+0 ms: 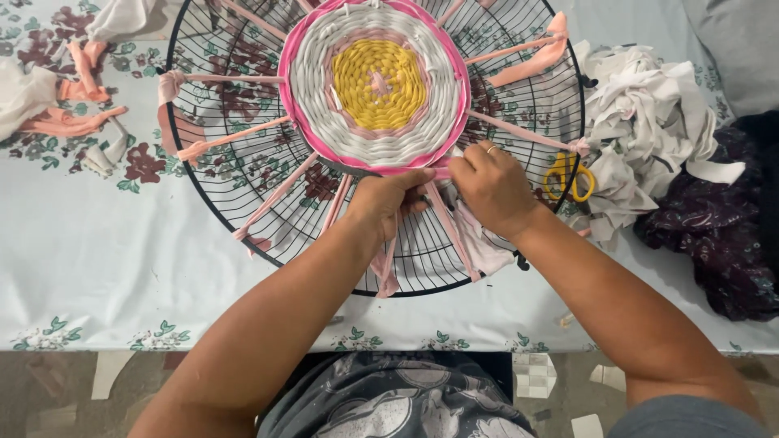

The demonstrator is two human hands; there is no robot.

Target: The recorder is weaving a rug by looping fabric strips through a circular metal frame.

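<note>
I see both forearms reaching up from the bottom edge and converging at the lower rim of the round weave (378, 85), which sits on a black wire grill (243, 170) lying flat on the flowered tablecloth (105, 259). My left hand (388, 203) lies knuckles up, fingers curled shut around a pink strip (439, 172) right at the weave's outer pink ring. My right hand (492, 188) is just beside it, touching the same strip, fingers bent and pinching it from the other end; a ring (490, 149) shows on one finger. The weave has a yellow centre, then a pale pink band, a wide grey-white band and the bright pink edge. Salmon-pink spokes (235, 136) run outward from it to the grill's rim, knotted there; I count about ten in view, and the hands hide some of the lower ones. One pair of yellow-handled scissors (568, 177) lies under the grill's right edge, near my right hand. One heap of white rags (649, 122) lies to the right, one dark patterned cloth (714, 235) beyond it, and loose salmon and white scraps (73, 105) at far left.
</note>
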